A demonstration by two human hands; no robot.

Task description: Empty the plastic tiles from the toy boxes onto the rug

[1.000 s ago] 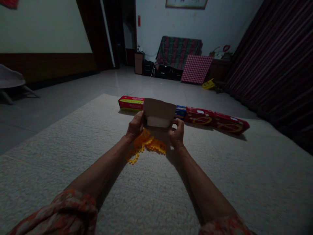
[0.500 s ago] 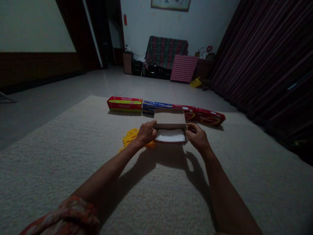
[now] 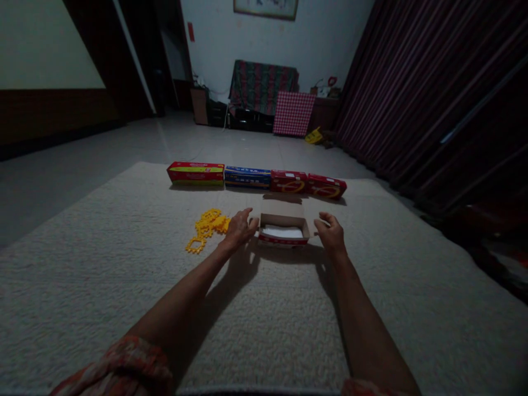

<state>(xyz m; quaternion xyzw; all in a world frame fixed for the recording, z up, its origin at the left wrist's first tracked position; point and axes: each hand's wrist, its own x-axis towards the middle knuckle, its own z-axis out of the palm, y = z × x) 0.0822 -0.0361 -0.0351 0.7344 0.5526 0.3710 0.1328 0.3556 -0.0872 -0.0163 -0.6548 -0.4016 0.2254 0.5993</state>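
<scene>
A small red box [image 3: 284, 240] with pale inner walls lies on the mat, its top open and its lid flap folded back. White contents [image 3: 282, 232], perhaps tissues, show inside. At the box's left end, my left hand [image 3: 241, 228] has thumb and fingers apart, close to a side flap. On the opposite end, my right hand [image 3: 332, 235] also has its fingers apart, with the thumb near the right side flap; I cannot tell whether it touches. Left of my left hand lies a tangle of yellow toothed plastic pieces [image 3: 204, 224].
Beyond the open box stands a row of boxes: a red and yellow-green box [image 3: 196, 174], a blue box [image 3: 247, 177] and two red boxes [image 3: 325, 187]. All rest on a pale textured mat [image 3: 103, 264]. A dark curtain [image 3: 391, 99] hangs at right.
The lid flap, upright before, is now folded back away from me. Both hands have moved slightly outward from the box's ends. The view has shifted a little to the right.
</scene>
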